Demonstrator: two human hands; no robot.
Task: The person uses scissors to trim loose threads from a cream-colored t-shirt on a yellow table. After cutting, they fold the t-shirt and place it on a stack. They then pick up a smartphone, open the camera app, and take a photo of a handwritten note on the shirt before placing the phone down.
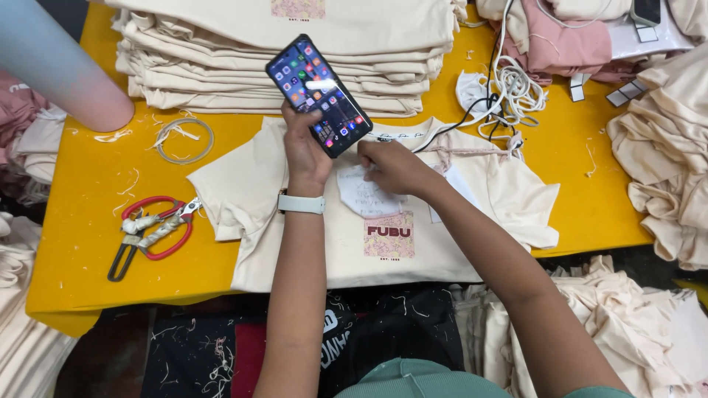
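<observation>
Risk lies in the left hand (306, 151) clasping a lit phone (318, 96) above the cream shirt (310, 243): loosely gripped, it may slip while the closed right hand (394, 166) pinches a paper slip (361, 195).

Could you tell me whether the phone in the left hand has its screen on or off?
On. The phone in the left hand shows a lit screen with rows of coloured app icons.

Glossy glass-faced phone (318, 96); matt cream cotton shirt (472, 214); smooth yellow desk (88, 184); red plastic-handled metal scissors (151, 232).
</observation>
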